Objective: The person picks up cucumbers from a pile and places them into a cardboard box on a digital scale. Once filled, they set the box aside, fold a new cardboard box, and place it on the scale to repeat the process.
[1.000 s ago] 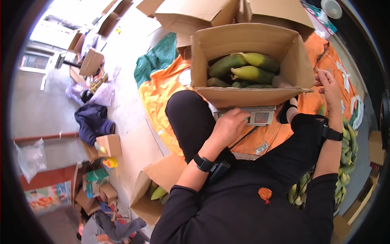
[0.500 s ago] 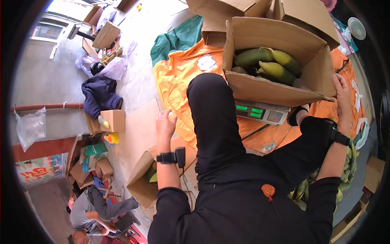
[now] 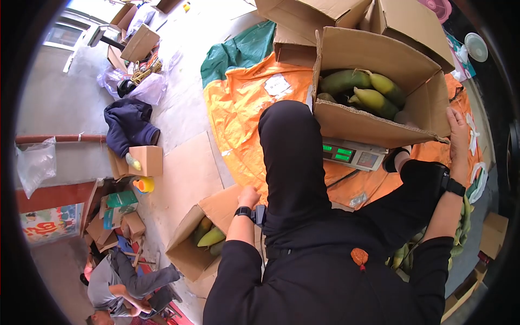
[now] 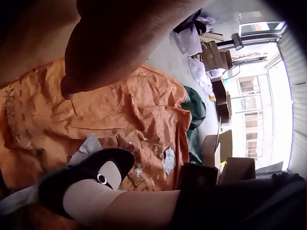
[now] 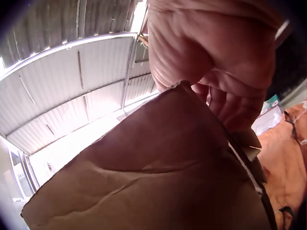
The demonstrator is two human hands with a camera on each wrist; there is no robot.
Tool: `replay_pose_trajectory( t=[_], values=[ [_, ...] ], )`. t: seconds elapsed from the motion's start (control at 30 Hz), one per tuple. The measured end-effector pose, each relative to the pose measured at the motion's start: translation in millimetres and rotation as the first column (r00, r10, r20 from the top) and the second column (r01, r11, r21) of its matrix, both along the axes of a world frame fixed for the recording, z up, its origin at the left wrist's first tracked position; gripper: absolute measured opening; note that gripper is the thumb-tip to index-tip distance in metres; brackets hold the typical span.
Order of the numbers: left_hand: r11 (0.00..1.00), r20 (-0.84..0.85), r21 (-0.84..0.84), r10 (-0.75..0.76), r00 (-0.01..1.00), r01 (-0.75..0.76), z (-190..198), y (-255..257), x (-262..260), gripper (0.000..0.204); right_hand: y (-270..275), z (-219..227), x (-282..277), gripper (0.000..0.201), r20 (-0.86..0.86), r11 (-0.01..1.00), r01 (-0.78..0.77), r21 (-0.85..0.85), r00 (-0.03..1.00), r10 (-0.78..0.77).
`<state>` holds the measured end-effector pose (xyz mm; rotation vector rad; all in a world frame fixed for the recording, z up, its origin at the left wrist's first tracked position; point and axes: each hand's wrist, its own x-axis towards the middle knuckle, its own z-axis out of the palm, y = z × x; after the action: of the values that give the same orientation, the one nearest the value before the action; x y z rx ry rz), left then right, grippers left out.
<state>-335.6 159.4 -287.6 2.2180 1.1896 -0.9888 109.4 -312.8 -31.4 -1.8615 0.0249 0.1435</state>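
Observation:
On an electronic scale (image 3: 352,155) with lit green digits stands a cardboard box (image 3: 374,119) holding several large, elongated green-and-yellow fruits (image 3: 376,103). My right hand (image 3: 459,132) touches the box's right side at the top edge. In the right wrist view its palm hangs over the box corner, with the fingers along the outside of the wall and the thumb hidden. Down beside my bent left knee, my left hand (image 3: 249,196) has loosely curled fingers and appears to hold nothing. In the left wrist view one blurred finger (image 4: 91,72) overlaps the orange sheet.
An orange-and-green tarp (image 3: 244,114) covers the floor. Another box of fruits (image 3: 181,254) stands beside my left arm. More cardboard boxes (image 3: 414,32) stand behind the scale, and a pile of green produce (image 3: 403,257) lies at my right. Another person (image 3: 108,287) sits at lower left.
My left hand has left the scale's panel, swung out to the left and come down by my knee. My right hand has come onto the box's side. The head view has turned left.

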Motion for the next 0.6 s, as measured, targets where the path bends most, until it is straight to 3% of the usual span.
replay_pose_trajectory(
  t=[0.07,0.1,0.23,0.37,0.6],
  values=[
    [1.000,-0.056,-0.013,-0.007,0.998,0.007,6,0,-3,0.033,1,2,-1,0.034,-0.006,1.000,0.002,-0.014,1.000,-0.002],
    [0.997,-0.001,0.045,0.061,0.998,-0.061,7,2,-10,0.030,1,3,0,0.034,-0.016,1.000,0.003,-0.027,1.000,-0.004],
    [0.995,0.004,0.040,0.089,0.996,-0.089,6,8,-10,0.027,2,1,0,0.035,-0.020,1.000,0.005,0.005,1.000,-0.005],
    [0.992,0.089,0.128,-0.004,0.996,-0.007,29,-6,-14,0.021,5,3,-3,0.035,-0.002,1.000,0.026,-0.018,1.000,-0.026],
    [0.981,0.218,0.172,-0.126,0.968,0.089,25,-18,-38,0.019,5,3,-3,0.035,-0.031,0.999,0.027,-0.027,0.999,-0.028]
  ],
)
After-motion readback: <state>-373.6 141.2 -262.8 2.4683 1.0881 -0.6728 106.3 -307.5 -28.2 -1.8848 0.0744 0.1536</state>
